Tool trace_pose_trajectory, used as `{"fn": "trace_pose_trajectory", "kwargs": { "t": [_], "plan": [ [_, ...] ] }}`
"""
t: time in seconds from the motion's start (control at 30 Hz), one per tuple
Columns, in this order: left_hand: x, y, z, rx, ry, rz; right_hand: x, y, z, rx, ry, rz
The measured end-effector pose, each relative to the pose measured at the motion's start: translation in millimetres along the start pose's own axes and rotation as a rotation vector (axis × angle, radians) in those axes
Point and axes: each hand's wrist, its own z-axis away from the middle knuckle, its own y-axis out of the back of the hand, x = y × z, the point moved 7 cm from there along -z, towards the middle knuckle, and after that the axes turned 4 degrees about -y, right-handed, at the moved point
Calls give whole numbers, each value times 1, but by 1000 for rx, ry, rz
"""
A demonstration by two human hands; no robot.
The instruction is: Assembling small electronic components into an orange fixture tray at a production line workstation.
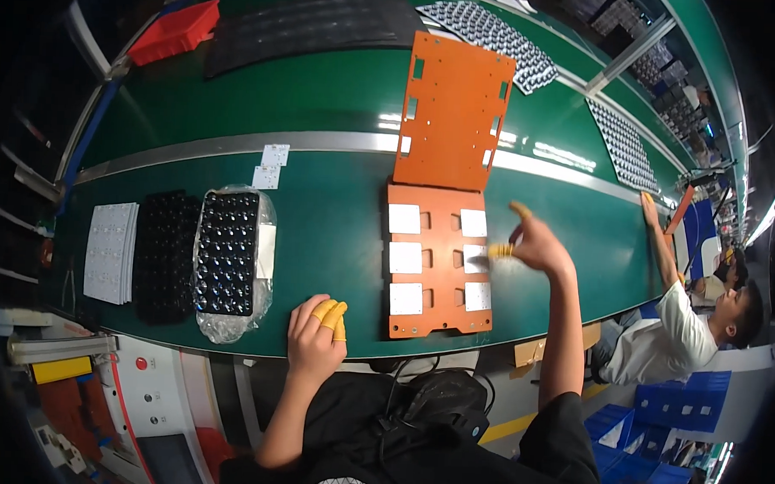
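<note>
An orange hinged fixture (442, 274) lies open on the green bench, its perforated lid (453, 112) folded back away from me. Two columns of square white boards sit in its base, including one at the upper left (404, 219) and one at the lower right (478, 296). My right hand (537, 245) hovers at the fixture's right side, yellow finger covers on its spread thumb and index finger; nothing shows between them. At the bench's front edge, left of the fixture, my left hand (318, 335) is closed, with yellow-covered fingers curled in. Whatever it may hold is hidden.
Left of my left hand lie a black tray of shiny round parts (227, 253) in clear plastic, a dark tray (165, 256) and stacked white sheets (111, 251). Two small white boards (267, 177) lie farther back. A red bin (175, 31) stands far left. A co-worker (670, 329) sits at right.
</note>
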Motion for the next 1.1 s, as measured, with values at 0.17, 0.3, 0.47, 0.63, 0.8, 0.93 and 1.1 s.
{"fn": "trace_pose_trajectory", "kwargs": {
  "t": [0.17,0.3,0.47,0.63,0.8,0.93,1.1],
  "plan": [
    [1,3,1,19,-11,4,-58,29,-60,-1,39,-905],
    [5,1,1,28,-32,29,-60,28,-89,-34,45,-1208],
    [3,0,3,33,-30,17,-53,29,-33,-25,96,-1505],
    [3,-4,3,2,-47,13,-15,-21,72,57,-69,-1611],
    [3,-1,1,-12,-23,-16,3,-39,158,-2,-63,-1004],
    [6,-6,-2,-21,-40,-25,38,-45,165,151,-214,-1023],
    [5,-8,1,-43,-42,-46,11,-73,94,73,-203,-819]
  ]
}}
